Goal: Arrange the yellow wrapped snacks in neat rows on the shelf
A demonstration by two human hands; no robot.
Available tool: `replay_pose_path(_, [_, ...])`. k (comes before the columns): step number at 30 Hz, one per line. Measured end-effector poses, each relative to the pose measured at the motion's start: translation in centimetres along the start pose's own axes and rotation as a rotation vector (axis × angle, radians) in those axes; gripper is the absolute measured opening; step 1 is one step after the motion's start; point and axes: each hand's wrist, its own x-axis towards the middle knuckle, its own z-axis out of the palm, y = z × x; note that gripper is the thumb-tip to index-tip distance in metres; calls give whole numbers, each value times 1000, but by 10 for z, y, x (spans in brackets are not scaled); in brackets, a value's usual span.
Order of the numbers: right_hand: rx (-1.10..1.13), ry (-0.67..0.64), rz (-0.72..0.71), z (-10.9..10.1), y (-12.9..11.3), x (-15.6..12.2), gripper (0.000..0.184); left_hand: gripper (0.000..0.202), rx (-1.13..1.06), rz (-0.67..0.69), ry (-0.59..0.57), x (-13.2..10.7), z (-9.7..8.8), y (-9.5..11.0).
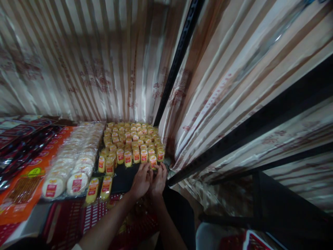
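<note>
Both hands meet at the front right of a dark shelf [122, 178]. Between their fingertips is a small wrapped yellow cake [153, 161] with a red and white label. My left hand [142, 180] grips it from the left with bent fingers. From the right, my right hand [159, 178] closes on the same cake. Just behind stand rows of matching wrapped yellow cakes [135, 139], packed close together. Two more wrapped cakes [99, 189] lean at the shelf's front edge, left of my hands.
Round white packaged crackers [78, 163] fill rows on the left, beside orange packs [23, 184] and dark glossy packs [28, 139]. Under my forearms is a red plastic basket [91, 217]. Black metal posts [177, 66] and draped printed sheeting [117, 62] enclose the back and right.
</note>
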Motion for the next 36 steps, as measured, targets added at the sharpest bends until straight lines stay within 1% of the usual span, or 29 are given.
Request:
replay_pose_path(8, [-22, -7, 21, -3, -3, -7, 22, 48, -22, 9, 51, -3, 4, -8])
replay_pose_path(10, [-17, -12, 25, -4, -2, -8, 21, 49, -30, 8, 37, -5, 4, -8])
replay_pose_path(15, [45, -50, -15, -4, 0, -4, 20, 49, -51, 38, 9, -4, 2, -3])
replay_pose_path(21, [103, -54, -21, 0, -1, 3, 20, 48, 22, 13, -6, 2, -3, -1])
replay_pose_path(25, [93, -51, -15, 0, -1, 4, 20, 51, 71, -23, -34, 3, -2, -3])
replay_pose_path(30, [66, -58, -44, 1, 3, 4, 20, 49, 31, -19, 10, 4, 0, 1])
replay_pose_path(34, [45, -73, -27, 2, 5, 5, 24, 49, 36, -2, -43, 6, 2, 1])
replay_pose_path(36, [42, -85, -19, 2, 6, 5, 25, 49, 35, 0, -47, 6, 3, 0])
